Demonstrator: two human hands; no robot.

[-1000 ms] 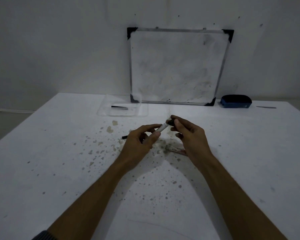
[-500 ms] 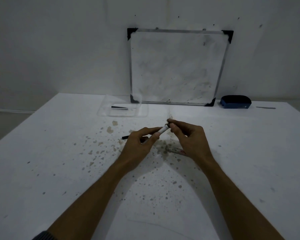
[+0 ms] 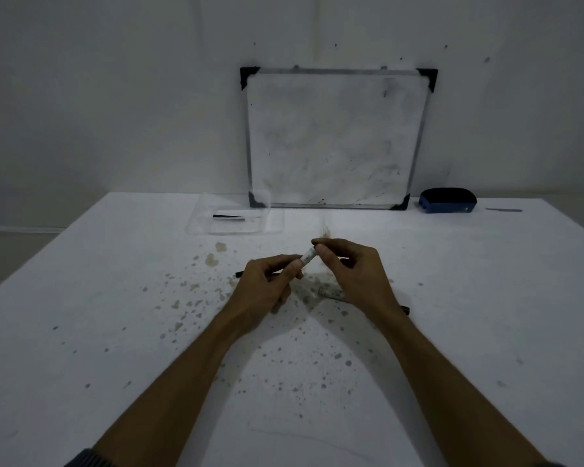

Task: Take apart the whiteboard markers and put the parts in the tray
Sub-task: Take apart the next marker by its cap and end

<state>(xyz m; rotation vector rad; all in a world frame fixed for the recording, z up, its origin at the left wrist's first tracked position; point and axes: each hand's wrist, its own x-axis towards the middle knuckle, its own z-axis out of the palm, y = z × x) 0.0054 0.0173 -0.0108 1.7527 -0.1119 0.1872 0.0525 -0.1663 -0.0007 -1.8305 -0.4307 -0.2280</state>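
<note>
My left hand grips a white marker barrel that points up and to the right. My right hand pinches the barrel's upper end with its fingertips, hiding the tip. A second marker lies on the table under my right hand, its black end showing past my wrist. A thin black part sticks out on the table to the left of my left hand. The clear plastic tray sits far left of centre with one black part inside.
A small whiteboard leans against the wall behind the table. A blue eraser lies to its right. Brownish stains and ink specks dot the white table around my hands.
My right fingers have closed over the marker's upper end, so the black piece seen there earlier is now hidden. Both hands stay in nearly the same place.
</note>
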